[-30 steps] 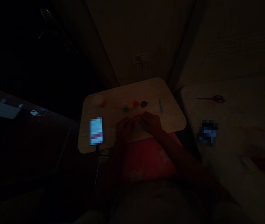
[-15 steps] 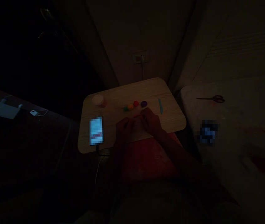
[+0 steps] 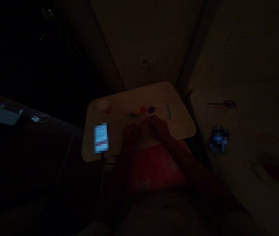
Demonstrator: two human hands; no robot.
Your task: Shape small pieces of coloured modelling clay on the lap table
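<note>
At centre of the frame, over pale wooden table [image 3: 180, 123]: left hand [image 3: 130, 133] and right hand [image 3: 159, 128], each grip loosely curled, any hold too dark to tell. Best to work lightly, knuckles clear of small green lump [image 3: 132, 114], orange lump [image 3: 137, 112], round red lump [image 3: 142, 108] and purple lump [image 3: 151, 109] just above.

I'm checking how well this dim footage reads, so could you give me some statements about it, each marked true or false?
The glowing screen is nearer the left hand than the right hand. True.
The scissors lie on the wooden table. False: the scissors lie on the pale surface to its right.
The purple lump is between the red lump and the teal strip. True.
The green lump touches the teal strip. False: the green lump is beside the orange lump, well away from the strip.
</note>
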